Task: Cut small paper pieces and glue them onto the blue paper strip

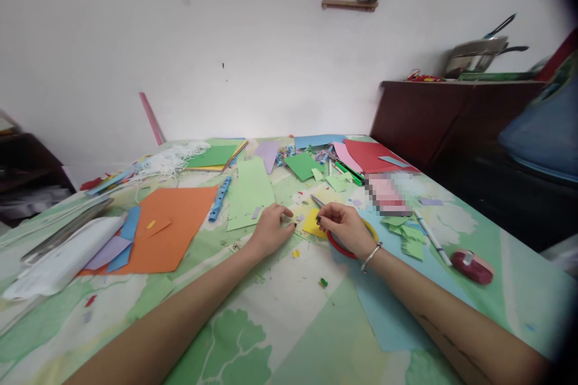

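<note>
Head view: I see the left hand (272, 230) low over the middle of the frame, thumb and fingers curled toward each other with a narrow gap; I can't tell whether a sliver of paper sits between them. The right hand (347, 227), just right of centre, has thumb and forefinger brought close in a pinch, and whatever is in it is too small for me to confirm. The two sets of fingertips face each other, which I read as a setup for fine work on something small.

Just beside the right fingertips is the yellow paper piece (312, 224), with a pointed metal blade (317, 200) above it. A red-and-yellow ring (342, 248) shows partly beneath the right hand; I can't make out whether it joins the blade. Both seem kept there for quick reach.

Under the right wrist, the light blue sheet (383, 319) runs toward the lower right. Beyond it, the fringed green scraps (412, 242) and white marker pen (432, 237) lie at right, probably pushed outward to leave working room. The light green sheet (250, 189) is above the left hand, and the orange sheet (174, 222) spreads at left, its small scraps perhaps gathered on it for easy spotting.
</note>
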The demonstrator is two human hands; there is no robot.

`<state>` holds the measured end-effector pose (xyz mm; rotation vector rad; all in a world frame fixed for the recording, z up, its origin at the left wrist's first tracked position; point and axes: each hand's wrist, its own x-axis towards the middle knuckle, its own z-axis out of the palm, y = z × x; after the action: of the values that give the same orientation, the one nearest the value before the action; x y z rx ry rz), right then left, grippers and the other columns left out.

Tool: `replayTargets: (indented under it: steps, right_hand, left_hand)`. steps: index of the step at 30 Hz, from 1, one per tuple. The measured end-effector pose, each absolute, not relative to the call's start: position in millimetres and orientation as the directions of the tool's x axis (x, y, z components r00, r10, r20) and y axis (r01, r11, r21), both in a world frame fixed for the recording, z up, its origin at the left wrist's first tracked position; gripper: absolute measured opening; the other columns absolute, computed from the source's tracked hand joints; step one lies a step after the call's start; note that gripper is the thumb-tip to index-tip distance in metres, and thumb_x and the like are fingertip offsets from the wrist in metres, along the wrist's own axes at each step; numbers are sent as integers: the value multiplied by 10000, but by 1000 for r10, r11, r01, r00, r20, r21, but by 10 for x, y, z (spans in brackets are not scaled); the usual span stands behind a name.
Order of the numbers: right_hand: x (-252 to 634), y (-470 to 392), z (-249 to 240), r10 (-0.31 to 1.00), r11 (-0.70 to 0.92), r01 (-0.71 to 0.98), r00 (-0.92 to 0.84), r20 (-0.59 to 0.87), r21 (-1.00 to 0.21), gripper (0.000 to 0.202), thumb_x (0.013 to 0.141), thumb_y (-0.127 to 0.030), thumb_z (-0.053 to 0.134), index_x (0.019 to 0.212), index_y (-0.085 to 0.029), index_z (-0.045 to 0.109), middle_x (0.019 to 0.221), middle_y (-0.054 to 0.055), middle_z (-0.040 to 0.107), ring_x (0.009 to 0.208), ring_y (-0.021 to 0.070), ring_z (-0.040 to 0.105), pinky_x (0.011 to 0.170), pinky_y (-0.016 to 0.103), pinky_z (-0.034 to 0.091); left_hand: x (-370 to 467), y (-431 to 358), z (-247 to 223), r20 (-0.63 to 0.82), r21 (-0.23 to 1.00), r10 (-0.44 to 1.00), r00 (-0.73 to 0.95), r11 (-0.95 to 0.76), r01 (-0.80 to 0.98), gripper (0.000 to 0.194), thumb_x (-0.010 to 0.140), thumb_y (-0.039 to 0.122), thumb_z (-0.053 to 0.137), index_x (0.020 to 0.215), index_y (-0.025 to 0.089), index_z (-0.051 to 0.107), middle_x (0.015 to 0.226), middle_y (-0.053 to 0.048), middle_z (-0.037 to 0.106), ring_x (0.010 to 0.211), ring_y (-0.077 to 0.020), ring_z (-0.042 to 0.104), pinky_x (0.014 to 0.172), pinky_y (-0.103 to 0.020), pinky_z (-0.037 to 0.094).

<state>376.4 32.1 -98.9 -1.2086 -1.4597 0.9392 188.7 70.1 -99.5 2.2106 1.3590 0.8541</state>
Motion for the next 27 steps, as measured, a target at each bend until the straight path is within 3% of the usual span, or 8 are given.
replayTargets:
  steps: [3, 8, 14, 20, 23, 27]
  right_hand:
    - [3782, 336, -1010, 976, 216, 245, -21, 218, -945, 91, 656, -202, 551, 736, -166, 575, 652, -12, 593, 589, 119, 574, 560, 229, 452]
    - [3781, 330, -999, 973, 228, 284, -37, 227, -931, 98, 663, -185, 531, 735, -160, 594, 646, -6, 603, 595, 119, 563, 578, 235, 456]
    - [3766, 307, -972, 967, 251, 292, -45, 249, -923, 106, 656, -158, 537, 727, -155, 616, 689, 3, 618, 644, 124, 561, 630, 254, 464]
    - [3672, 235, -946, 962, 272, 223, -81, 260, -936, 136, 703, -214, 552, 782, -153, 645, 744, 26, 653, 690, 136, 596, 662, 270, 484]
    - [3587, 148, -889, 956, 288, 147, -104, 275, -946, 152, 717, -248, 584, 825, -154, 635, 784, 38, 655, 735, 146, 610, 702, 287, 494]
    - [3502, 37, -835, 940, 321, 129, -160, 300, -938, 170, 735, -213, 583, 895, -161, 606, 797, 35, 636, 737, 136, 604, 699, 283, 499]
  left_hand:
    - [2038, 788, -1029, 289, 594, 894, 343, -448, 668, 120, 634, 203, 613, 742, 151, 623, 895, -88, 588, 923, -236, 526, 868, -380, 390]
    - [2153, 825, -1025, 269, 606, 906, 326, -422, 674, 61, 622, 138, 591, 674, 146, 623, 862, -92, 583, 912, -237, 520, 856, -385, 382]
    - [2054, 844, -1022, 210, 703, 918, 336, -381, 600, 64, 618, 115, 571, 631, 154, 621, 699, -48, 641, 693, -171, 569, 701, -304, 428]
    - [1939, 637, -833, 200, 809, 933, 300, -330, 486, 90, 668, 214, 573, 685, 146, 629, 673, -40, 664, 612, -144, 591, 584, -250, 434]
    - [1888, 409, -696, 71, 967, 951, 302, -140, 214, 87, 645, 222, 618, 682, 142, 625, 599, -23, 649, 588, -148, 613, 592, -248, 452]
    - [1801, 193, -657, -85, 992, 955, 285, 55, 110, 111, 633, 197, 629, 715, 131, 665, 599, -25, 653, 593, -140, 614, 636, -248, 459]
